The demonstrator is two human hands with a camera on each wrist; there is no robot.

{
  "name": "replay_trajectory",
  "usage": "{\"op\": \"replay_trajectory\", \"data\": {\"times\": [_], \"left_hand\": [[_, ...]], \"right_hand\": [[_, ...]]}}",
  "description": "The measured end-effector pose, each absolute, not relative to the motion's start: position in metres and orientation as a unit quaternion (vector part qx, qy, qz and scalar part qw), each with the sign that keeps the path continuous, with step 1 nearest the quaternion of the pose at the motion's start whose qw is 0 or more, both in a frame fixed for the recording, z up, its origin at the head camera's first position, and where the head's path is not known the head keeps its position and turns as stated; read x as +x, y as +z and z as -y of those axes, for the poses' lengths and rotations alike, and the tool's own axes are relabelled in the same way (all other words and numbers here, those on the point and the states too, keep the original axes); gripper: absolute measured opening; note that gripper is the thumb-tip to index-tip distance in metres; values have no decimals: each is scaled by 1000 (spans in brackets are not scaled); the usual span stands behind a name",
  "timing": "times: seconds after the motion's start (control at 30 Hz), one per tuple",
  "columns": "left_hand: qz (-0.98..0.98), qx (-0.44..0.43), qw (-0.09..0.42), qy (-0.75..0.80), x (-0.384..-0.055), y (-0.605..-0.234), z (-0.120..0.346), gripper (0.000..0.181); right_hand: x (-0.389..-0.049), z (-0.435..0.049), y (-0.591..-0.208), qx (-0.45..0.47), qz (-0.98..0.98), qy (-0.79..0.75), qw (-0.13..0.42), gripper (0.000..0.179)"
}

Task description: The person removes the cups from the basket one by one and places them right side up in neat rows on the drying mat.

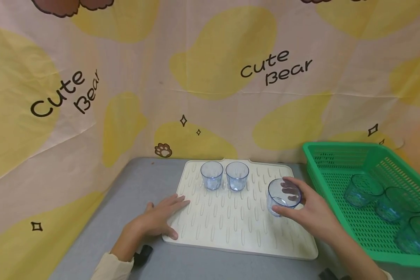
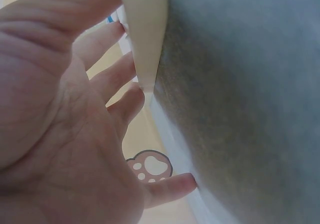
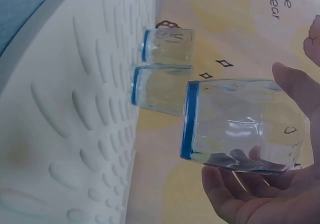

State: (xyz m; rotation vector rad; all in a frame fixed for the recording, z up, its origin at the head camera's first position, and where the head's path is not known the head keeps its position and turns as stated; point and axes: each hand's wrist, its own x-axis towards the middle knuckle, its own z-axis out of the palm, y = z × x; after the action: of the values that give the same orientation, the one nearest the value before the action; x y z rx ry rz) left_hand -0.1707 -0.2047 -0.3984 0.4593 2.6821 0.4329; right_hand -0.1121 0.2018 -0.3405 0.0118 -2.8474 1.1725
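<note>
Clear blue-tinted plastic cup hangs just above the cream ribbed drying mat, right of two matching cups, clasped by right hand. Left hand, flat and relaxed, steadies the mat. Judged step: placement; next, level lowering beside the row.

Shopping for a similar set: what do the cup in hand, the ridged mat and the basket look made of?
Cup: clear blue-tinted plastic or glass, glossy. Mat: cream, matte, likely silicone, with moulded ridges. Basket: green plastic with perforated mesh walls.
</note>
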Motion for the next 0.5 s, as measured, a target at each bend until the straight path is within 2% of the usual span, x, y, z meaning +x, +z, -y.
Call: {"op": "replay_trajectory", "data": {"times": [0.27, 0.5], "left_hand": [[-955, 167, 187, 161, -170, -399, 206, 101], [-954, 168, 186, 162, -171, -400, 206, 101]], "right_hand": [[-125, -191, -347, -10, 916, 400, 18, 96], [-139, -184, -352, -12, 908, 417, 30, 93]]}}
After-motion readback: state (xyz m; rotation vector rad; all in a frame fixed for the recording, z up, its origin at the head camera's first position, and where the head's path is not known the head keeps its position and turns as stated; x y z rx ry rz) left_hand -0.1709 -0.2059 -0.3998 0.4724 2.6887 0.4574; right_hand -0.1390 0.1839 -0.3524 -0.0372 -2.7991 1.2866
